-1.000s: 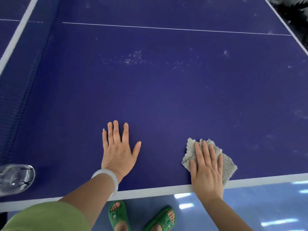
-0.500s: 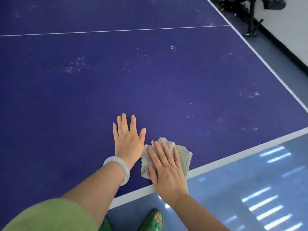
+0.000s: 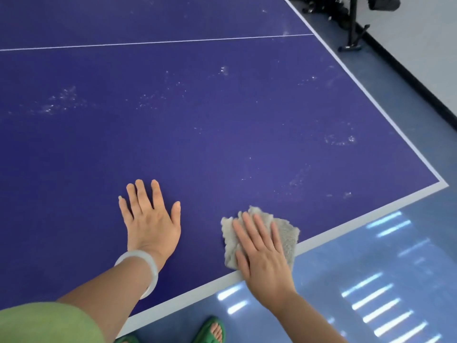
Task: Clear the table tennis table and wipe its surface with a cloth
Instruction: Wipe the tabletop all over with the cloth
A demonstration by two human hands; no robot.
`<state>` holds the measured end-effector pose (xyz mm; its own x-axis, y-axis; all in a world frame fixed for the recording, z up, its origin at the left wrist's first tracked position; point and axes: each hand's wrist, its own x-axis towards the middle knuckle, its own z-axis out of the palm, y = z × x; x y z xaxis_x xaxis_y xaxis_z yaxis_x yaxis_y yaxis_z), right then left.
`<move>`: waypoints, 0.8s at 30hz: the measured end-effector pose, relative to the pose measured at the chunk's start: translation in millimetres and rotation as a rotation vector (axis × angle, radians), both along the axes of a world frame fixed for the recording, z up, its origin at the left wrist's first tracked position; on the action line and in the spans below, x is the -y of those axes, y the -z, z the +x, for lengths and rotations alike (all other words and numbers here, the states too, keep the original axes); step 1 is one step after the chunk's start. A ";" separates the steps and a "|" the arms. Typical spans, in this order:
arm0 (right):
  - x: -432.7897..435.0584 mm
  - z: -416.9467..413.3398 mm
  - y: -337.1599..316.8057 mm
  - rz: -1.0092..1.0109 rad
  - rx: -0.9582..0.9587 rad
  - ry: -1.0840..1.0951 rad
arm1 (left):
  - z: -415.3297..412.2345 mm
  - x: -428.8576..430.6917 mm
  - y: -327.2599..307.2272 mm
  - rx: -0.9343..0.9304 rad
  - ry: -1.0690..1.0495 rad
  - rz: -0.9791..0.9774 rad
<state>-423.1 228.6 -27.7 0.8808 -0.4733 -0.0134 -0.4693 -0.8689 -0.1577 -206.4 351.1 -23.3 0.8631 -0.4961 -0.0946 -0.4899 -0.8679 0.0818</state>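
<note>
I note grey cloth [image 3: 288,235] at 5 o'clock of frame, flat on bench [image 3: 222,125], on near white edge line, one corner overhanging edge. Right hand [image 3: 262,253] lies on top of cloth, fingers straight, pressing it flat. Cloth shows beyond fingertips at 12 and past hand at 3. Left hand [image 3: 150,224] at 9 o'clock from cloth, apart from it, palm down on bench, fingers spread wide, holding nothing. White bangle [image 3: 151,267] on left wrist. White specks [image 3: 61,102] scattered over bench toward 11 and 2 o'clock. Black stand [image 3: 351,28] on floor [image 3: 371,263] at 1 o'clock.
</note>
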 end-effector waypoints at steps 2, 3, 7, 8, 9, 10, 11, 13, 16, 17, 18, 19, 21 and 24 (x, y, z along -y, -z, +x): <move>27.7 -16.9 -1.4 -0.015 -0.024 -0.131 | -0.8 1.0 -1.1 -0.003 -0.001 0.014; 44.5 -23.9 -2.4 -0.009 -0.025 -0.045 | -1.1 1.5 -1.5 -0.001 -0.002 0.014; 80.6 -21.3 -4.2 0.072 0.000 0.658 | -2.3 1.5 -2.4 0.000 0.001 0.011; 73.5 -9.2 -5.0 0.055 -0.010 0.687 | -2.0 1.8 -2.3 0.000 0.003 0.006; 60.7 4.5 -4.7 0.025 -0.015 0.622 | -1.6 2.0 -2.3 -0.002 0.002 0.003; 45.0 19.0 -4.7 0.001 -0.010 0.486 | -1.2 2.2 -1.9 -0.005 0.000 0.002; 28.5 32.2 -3.5 -0.013 -0.009 0.318 | -0.8 2.4 -1.1 -0.003 -0.002 0.001; 1.5 49.2 2.3 -0.029 -0.011 -0.013 | -0.4 2.1 0.8 0.009 -0.005 0.001; 22.1 57.3 1.3 -0.047 -0.048 -0.292 | -0.2 1.6 1.1 0.008 -0.007 0.004; 45.1 56.8 0.9 -0.092 -0.053 -0.289 | 0.2 1.8 1.0 0.013 -0.005 0.007; 70.4 54.2 0.0 -0.116 -0.058 -0.196 | 0.4 2.0 1.1 0.015 -0.003 0.012; 97.6 49.4 -1.1 -0.102 -0.058 -0.009 | 0.5 2.4 1.1 0.013 -0.002 0.017; 137.6 38.3 -7.9 -0.011 -0.039 0.460 | 0.9 2.9 1.4 0.004 -0.004 0.015; 118.6 52.5 -6.6 0.077 -0.030 0.701 | 0.6 2.3 2.0 0.000 -0.004 0.030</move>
<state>-370.6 110.0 -21.0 0.3676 -0.9257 -0.0895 -0.9194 -0.3472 -0.1846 -205.8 348.8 -25.4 0.8652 -0.4893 -0.1091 -0.4862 -0.8721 0.0556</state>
